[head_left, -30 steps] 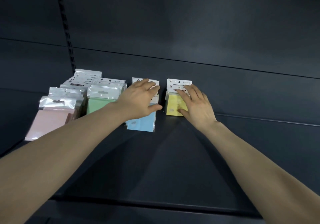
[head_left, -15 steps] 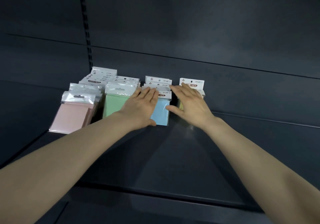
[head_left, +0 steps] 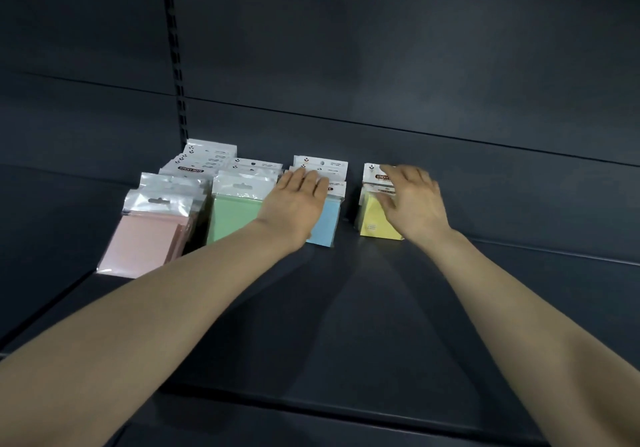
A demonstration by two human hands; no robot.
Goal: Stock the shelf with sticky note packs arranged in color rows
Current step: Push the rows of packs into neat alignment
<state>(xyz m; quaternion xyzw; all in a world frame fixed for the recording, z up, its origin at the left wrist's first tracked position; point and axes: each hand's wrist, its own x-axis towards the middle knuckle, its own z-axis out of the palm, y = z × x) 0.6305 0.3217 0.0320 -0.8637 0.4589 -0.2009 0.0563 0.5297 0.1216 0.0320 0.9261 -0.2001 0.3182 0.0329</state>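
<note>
Four rows of sticky note packs lie on the dark shelf (head_left: 381, 325), running toward the back wall. From left to right they are pink packs (head_left: 145, 239), green packs (head_left: 232, 214), blue packs (head_left: 325, 225) and yellow packs (head_left: 375, 220). My left hand (head_left: 294, 204) lies flat with straight fingers on the blue row and covers most of the front pack. My right hand (head_left: 415, 204) rests over the yellow row, fingers spread and blurred, touching the white header cards. Neither hand holds a pack.
The shelf's back panel (head_left: 415, 66) rises behind the rows. A slotted upright (head_left: 178, 66) stands behind the pink row. Bare shelf surface stretches to the right of the yellow row and toward the front edge (head_left: 346, 408).
My right hand has moved right, from between blue and yellow onto the yellow row. My left hand has stayed flat on the blue row. The view has shifted left and closer.
</note>
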